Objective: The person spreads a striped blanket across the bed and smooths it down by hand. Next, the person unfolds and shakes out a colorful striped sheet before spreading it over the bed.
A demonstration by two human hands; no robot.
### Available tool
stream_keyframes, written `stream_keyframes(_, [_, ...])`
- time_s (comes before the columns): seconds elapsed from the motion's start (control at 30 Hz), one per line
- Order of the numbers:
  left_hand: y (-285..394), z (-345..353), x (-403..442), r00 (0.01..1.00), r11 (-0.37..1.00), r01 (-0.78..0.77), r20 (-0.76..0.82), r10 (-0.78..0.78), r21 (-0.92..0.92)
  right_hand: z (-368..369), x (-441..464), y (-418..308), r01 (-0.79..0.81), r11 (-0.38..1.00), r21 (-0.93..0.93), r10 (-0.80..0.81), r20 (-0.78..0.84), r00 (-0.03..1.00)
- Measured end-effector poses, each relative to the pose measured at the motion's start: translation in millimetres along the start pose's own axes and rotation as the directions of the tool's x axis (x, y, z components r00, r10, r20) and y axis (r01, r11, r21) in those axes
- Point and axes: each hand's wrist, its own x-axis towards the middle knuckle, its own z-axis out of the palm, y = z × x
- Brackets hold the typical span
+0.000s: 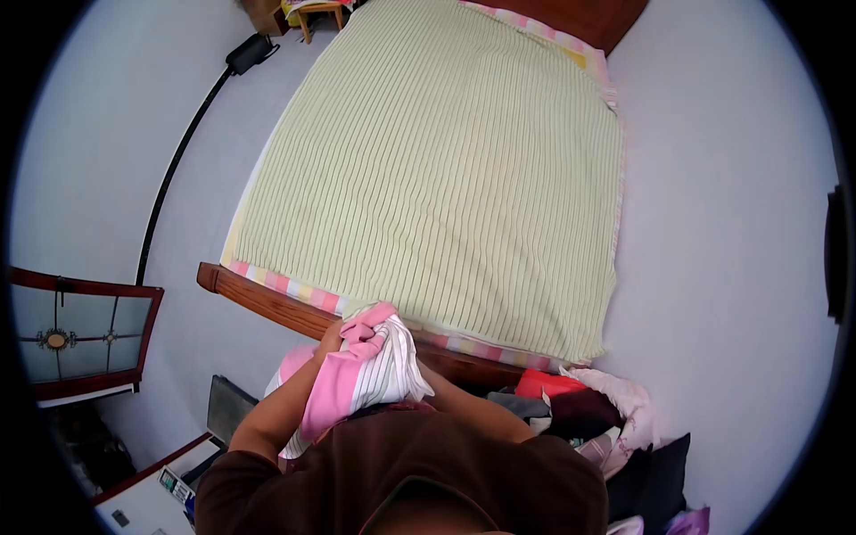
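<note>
Bundle of pink-and-white striped fabric (pixel 332 397) lies against a brown shirt (pixel 383 468), just right of the left hand (pixel 331 340), which is curled onto its edge. The right hand is hidden by folds, its grip impossible to tell. Loose ends might slip if either hold slackens, or catch on the wooden footboard (pixel 267 305) just beyond.

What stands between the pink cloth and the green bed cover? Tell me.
Only the wooden footboard, running along the near edge of the green bed cover; in this view the pink cloth partly overlaps it. Nothing else visible blocks.
</note>
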Motion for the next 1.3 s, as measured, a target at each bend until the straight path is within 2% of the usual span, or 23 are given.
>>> stream_keyframes(0.1, [12.0,-35.7,2.9,0.963,0.960,-0.206,-0.136,0.233,0.189,40.4,1.6,-42.4,0.126,0.972,0.200,-0.121,-0.034,0.992])
stream_keyframes(0.13, [13.0,-55.0,6.5,0.983,0.977,-0.093,-0.171,0.060,-0.194,55.9,1.8,-56.1,0.169,0.951,0.258,-0.165,-0.039,0.986])
stream_keyframes(0.17, [28.3,-58.7,2.3,0.949,0.966,-0.234,-0.190,0.251,0.110,69.6,-1.2,-72.2,0.215,0.925,0.312,-0.213,-0.040,0.976])
stream_keyframes(0.2, [49.6,-59.2,-2.5,0.892,0.850,-0.339,-0.149,0.427,0.403,84.9,-0.7,-87.6,0.262,0.895,0.360,-0.264,-0.045,0.964])
stream_keyframes(0.27, [102.6,-61.2,-8.0,0.920,0.916,-0.356,-0.104,0.379,0.186,120.9,0.2,-120.2,0.353,0.829,0.433,-0.373,-0.041,0.927])
stream_keyframes(0.33, [158.4,-62.1,-8.9,0.950,0.896,-0.306,-0.037,0.311,-0.321,158.7,2.7,-154.7,0.437,0.760,0.481,-0.484,-0.031,0.875])
stream_keyframes(0.47, [274.8,-17.8,-58.2,0.845,0.775,-0.526,-0.108,0.525,-0.350,219.7,1.9,-227.6,0.601,0.642,0.476,-0.680,-0.009,0.733])
stream_keyframes(0.5, [278.4,-49.7,-40.0,0.800,0.768,-0.597,-0.102,0.591,-0.232,230.2,2.5,-242.0,0.651,0.626,0.429,-0.717,-0.011,0.697])
stream_keyframes(0.53, [292.6,-61.2,-38.4,0.772,0.734,-0.628,-0.085,0.630,-0.261,236.5,2.0,-255.9,0.706,0.612,0.356,-0.750,-0.020,0.661])
stream_keyframes(0.6, [314.2,-68.0,-57.6,0.737,0.693,-0.669,-0.125,0.664,-0.269,243.2,-0.4,-276.3,0.785,0.616,-0.058,-0.786,-0.109,0.609])
stream_keyframes(0.63, [321.6,-68.1,-69.2,0.730,0.689,-0.682,-0.180,0.659,-0.244,240.9,-2.3,-283.7,0.751,0.588,-0.301,-0.806,-0.149,0.573])
stream_keyframes(0.67, [320.7,-81.2,-62.9,0.753,0.688,-0.653,-0.175,0.634,-0.316,228.6,1.0,-286.5,0.731,0.547,-0.407,-0.832,-0.168,0.529])
stream_keyframes(0.7, [312.9,-88.5,-61.4,0.761,0.715,-0.648,-0.182,0.623,-0.263,206.6,10.8,-283.1,0.699,0.503,-0.508,-0.856,-0.180,0.485])
stream_keyframes(0.73, [304.3,-93.7,-59.8,0.768,0.739,-0.641,-0.190,0.612,-0.207,184.7,19.7,-278.3,0.655,0.457,-0.602,-0.878,-0.187,0.440])
stream_keyframes(0.8, [283.9,-94.9,-56.9,0.788,0.794,-0.598,-0.253,0.561,-0.104,138.3,37.0,-267.8,0.518,0.456,-0.723,-0.863,-0.219,0.455])
stream_keyframes(0.83, [274.0,-94.1,-53.7,0.827,0.822,-0.546,-0.262,0.498,-0.161,124.6,39.3,-262.6,0.442,0.452,-0.774,-0.856,-0.238,0.459])
stream_keyframes(0.87, [261.1,-101.5,-42.5,0.846,0.838,-0.511,-0.284,0.451,-0.191,124.2,33.9,-258.6,0.198,0.379,-0.904,-0.859,-0.264,0.440])
stream_keyframes(0.97, [228.6,-99.9,-23.0,0.899,0.899,-0.372,-0.332,0.287,-0.230,100.6,42.8,-225.9,0.067,0.292,-0.954,-0.914,-0.258,0.313])
stream_keyframes(1.0, [219.9,-96.4,-17.9,0.909,0.918,-0.321,-0.347,0.231,-0.232,114.3,36.5,-217.7,-0.013,0.247,-0.969,-0.909,-0.236,0.345])
stream_keyframes(1.13, [192.9,-73.6,-16.7,0.919,0.913,-0.293,-0.348,0.187,-0.284,122.2,49.9,-157.6,0.134,0.241,-0.961,-0.688,-0.072,0.723])
stream_keyframes(1.17, [193.5,-64.7,-20.6,0.910,0.907,-0.300,-0.373,0.180,-0.295,124.7,53.8,-142.7,0.074,0.426,-0.902,-0.511,-0.172,0.842])
stream_keyframes(1.2, [197.1,-59.6,-25.2,0.901,0.900,-0.309,-0.397,0.174,-0.308,111.9,69.5,-120.6,0.111,0.641,-0.760,-0.356,-0.167,0.919])
stream_keyframes(1.3, [205.2,-43.8,-40.4,0.922,0.916,-0.291,-0.336,0.191,-0.278,113.7,68.4,-88.0,-0.037,0.921,-0.388,-0.146,-0.431,0.890])
